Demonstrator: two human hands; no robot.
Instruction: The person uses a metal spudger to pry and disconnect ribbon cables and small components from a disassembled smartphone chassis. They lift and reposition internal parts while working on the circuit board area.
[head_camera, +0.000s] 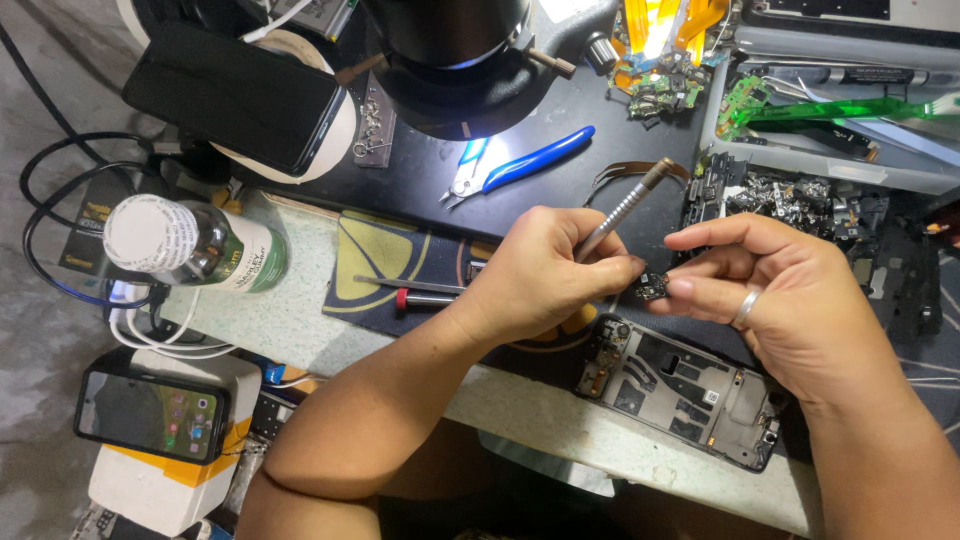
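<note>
The workbench (300, 330) has a pale, worn top with a dark mat across its far half. At its far edge stands a black microscope head (450, 60), its ring light throwing a bright patch on the mat. Left of it a black phone (235, 95) rests on a round white stand. Nearer, at the left, a clear bottle with a white cap and green label (195, 245) lies on its side, and below it another phone with a lit screen (150, 415) sits on a white and yellow box. At the right edge, a grey tray (840, 160) holds green and dark parts, with a heap of small metal scraps just beside it.

An opened phone frame (685, 390), its inner compartments bare, lies on the bench edge just below both hands. Blue-handled cutters (520, 165) lie on the mat under the microscope, well apart from the hands. A red-collared tool (420, 297) lies near the left wrist.

The left hand (535, 275) is curled around a metal pen-shaped tool (620, 210), which slants up to the right, its lower end hidden by the fingers. The right hand (790, 300), a ring on one finger, pinches a tiny dark circuit board (650, 287) between thumb and fingertips, held in the air above the frame, just beside the left hand's fingers.
</note>
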